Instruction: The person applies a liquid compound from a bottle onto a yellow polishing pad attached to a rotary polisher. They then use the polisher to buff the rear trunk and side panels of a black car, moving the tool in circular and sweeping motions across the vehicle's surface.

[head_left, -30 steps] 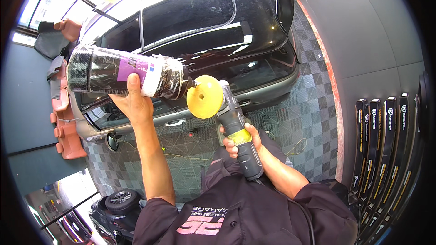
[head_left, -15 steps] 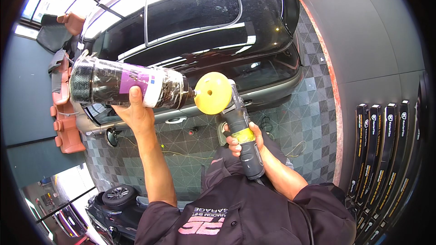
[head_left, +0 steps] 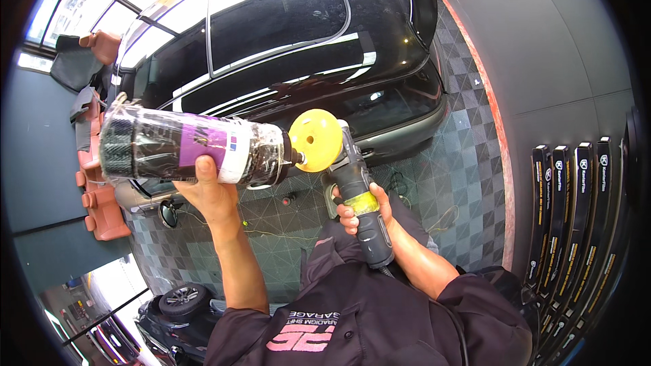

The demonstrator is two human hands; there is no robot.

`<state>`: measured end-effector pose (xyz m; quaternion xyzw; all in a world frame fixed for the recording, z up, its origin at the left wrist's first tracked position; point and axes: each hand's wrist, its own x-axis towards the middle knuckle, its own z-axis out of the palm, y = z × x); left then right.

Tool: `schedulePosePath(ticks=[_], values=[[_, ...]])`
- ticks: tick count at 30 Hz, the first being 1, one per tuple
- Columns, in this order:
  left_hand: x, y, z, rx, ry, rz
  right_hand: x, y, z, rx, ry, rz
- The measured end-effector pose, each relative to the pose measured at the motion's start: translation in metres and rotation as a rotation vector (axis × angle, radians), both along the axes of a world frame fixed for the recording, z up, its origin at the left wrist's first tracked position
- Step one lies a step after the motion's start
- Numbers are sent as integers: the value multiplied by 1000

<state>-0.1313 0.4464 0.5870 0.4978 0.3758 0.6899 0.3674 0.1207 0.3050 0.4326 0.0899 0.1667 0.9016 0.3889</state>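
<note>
My left hand (head_left: 209, 193) is closed round a large black bottle (head_left: 152, 142) with a purple and white label and clear plastic film wrapped about it. The bottle lies tipped on its side, and its nozzle meets the face of a yellow foam pad (head_left: 319, 141). That pad is fitted to the head of a black polisher (head_left: 369, 227), whose body has yellow tape round it. Fingers of my right hand (head_left: 366, 209) wrap the polisher's body at the tape. Its cord runs down by my right sleeve. Beyond both tools stands a glossy black car (head_left: 271, 41).
A grey tiled floor (head_left: 468, 183) lies below, with a thin yellowish cord across it. Brown car seats (head_left: 102, 210) line the left wall. Several long black boxes (head_left: 559, 210) lean on the right wall. A wheel (head_left: 183, 298) rests at the lower left.
The bottle and my left hand have come slightly lower, and the nozzle has shifted down and right over the pad. The polisher and my right hand have hardly moved.
</note>
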Motion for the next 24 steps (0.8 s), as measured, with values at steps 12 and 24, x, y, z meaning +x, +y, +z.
schedulePosePath(ticks=[12,24], values=[[38,32,6,42,-6,-96,9,2,2,1,9,26],[37,41,-1,-25,-30,-28,27,5,-2,-2,28,88]])
